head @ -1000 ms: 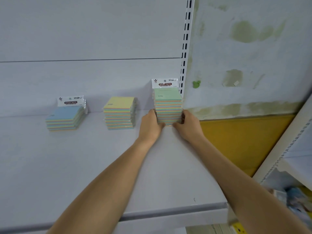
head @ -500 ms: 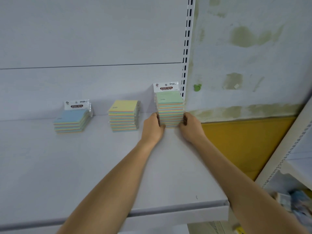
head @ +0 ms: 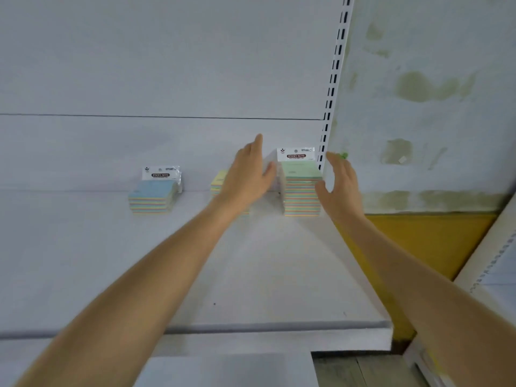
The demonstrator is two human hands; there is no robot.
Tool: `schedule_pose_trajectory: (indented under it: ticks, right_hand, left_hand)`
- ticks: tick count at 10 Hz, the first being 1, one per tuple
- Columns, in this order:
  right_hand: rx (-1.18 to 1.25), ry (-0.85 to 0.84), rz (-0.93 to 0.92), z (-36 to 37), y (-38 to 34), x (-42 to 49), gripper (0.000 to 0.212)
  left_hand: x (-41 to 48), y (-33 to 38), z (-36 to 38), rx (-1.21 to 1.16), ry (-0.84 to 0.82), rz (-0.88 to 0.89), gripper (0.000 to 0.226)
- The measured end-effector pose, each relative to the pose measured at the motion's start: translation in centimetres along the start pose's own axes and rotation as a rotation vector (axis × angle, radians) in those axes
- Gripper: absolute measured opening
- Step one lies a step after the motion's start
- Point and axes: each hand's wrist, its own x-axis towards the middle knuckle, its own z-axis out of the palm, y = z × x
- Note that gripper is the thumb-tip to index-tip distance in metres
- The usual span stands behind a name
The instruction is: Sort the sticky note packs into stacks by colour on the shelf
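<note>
Standing at the back of the shelf (head: pixel 265 275), the green stack (head: pixel 301 191) sits between the left hand (head: pixel 248 177) and right hand (head: pixel 340 185), whose fingers are spread, just beside it, holding nothing. Beyond the left fingers lie the yellow stack (head: pixel 219 180) and blue stack (head: pixel 152 198). No loose packs show; sorting looks finished.
</note>
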Motion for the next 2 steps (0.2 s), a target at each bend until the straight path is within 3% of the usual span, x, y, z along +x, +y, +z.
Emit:
schedule_pose_trajectory:
  ticks: [2]
  right_hand:
    - [-0.09,-0.113,-0.198,1.1,-3.7,0.8,0.052]
  left_hand:
    - [0.3,-6.2,-6.3,0.289,-0.188,0.076,0.056]
